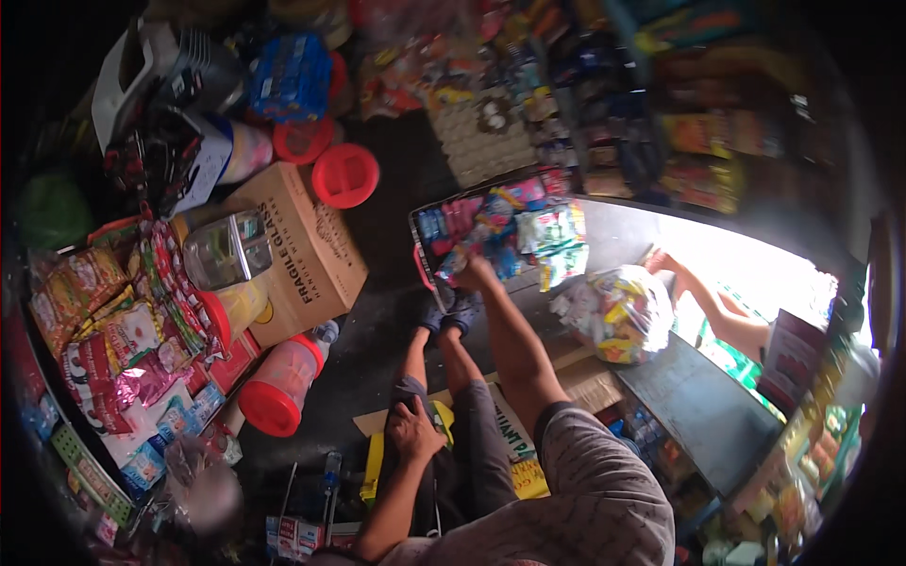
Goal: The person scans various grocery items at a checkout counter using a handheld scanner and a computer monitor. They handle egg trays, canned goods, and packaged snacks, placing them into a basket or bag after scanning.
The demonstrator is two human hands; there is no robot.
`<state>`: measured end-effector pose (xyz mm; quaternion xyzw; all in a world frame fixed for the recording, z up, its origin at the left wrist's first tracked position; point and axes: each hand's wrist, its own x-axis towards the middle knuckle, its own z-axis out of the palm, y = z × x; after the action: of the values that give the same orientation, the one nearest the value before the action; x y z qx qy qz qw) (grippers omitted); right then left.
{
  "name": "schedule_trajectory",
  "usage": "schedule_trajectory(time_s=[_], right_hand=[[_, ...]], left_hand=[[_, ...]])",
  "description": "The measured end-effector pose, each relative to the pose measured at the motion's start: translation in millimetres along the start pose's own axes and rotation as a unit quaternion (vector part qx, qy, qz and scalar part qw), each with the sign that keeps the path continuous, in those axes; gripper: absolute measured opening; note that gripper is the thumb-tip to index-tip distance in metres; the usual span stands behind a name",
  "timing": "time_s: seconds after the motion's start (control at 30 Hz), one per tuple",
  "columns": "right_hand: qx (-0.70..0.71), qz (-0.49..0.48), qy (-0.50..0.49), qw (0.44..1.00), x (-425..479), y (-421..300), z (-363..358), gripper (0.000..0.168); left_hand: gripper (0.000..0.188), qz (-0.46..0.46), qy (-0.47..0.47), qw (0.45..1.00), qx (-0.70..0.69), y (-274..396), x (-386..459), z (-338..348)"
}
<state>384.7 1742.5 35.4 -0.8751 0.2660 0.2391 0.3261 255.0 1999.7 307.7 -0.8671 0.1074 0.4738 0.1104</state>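
Note:
My right hand (479,274) is stretched out to a rack (416,244) of small packets and touches the shiny packets (453,264) at its near corner. Its fingers are partly hidden, so I cannot tell whether they grip one. Pink, blue and green-white sachets (548,230) fill the rack, which has a dark wire rim. On my dark trouser leg, near the knee, lies my left hand (416,433), fingers loosely bent and nothing seen in it. Both feet, in dark shoes (463,315), are beside the rack's near corner.
Another person's arm (715,315) reaches in through the bright opening at right, behind a clear bag of colourful packets (619,315). A cardboard box (301,247), red-lidded jars (279,396) and piled snack packs (106,332) stand left. An egg tray (481,141) lies beyond the rack.

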Motion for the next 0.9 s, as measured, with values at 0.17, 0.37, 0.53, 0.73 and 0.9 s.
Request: schedule_trajectory(time_s=[0.17, 0.37, 0.53, 0.73, 0.9], right_hand=[[0.061, -0.094, -0.225, 0.968, -216, 15, -26, 0.041], [0.150, 0.081, -0.127, 0.977, -495, -20, -162, 0.039], [0.410, 0.333, 0.274, 0.804, -642, -2, -171, 0.039], [0.540, 0.339, 0.452, 0.623, -754, -71, -158, 0.038], [0.532, 0.328, 0.541, 0.563, -842, -160, -147, 0.038]], left_hand=[[0.108, 0.073, -0.096, 0.993, 0.003, -10, -3, -22], [0.100, 0.199, -0.223, 0.925, 0.233, 5, -20, -60], [0.067, 0.442, -0.222, 0.728, 0.475, 80, -18, -77], [0.053, 0.544, -0.180, 0.573, 0.585, 205, -22, -73], [0.042, 0.636, -0.147, 0.592, 0.472, 291, -180, -50]])
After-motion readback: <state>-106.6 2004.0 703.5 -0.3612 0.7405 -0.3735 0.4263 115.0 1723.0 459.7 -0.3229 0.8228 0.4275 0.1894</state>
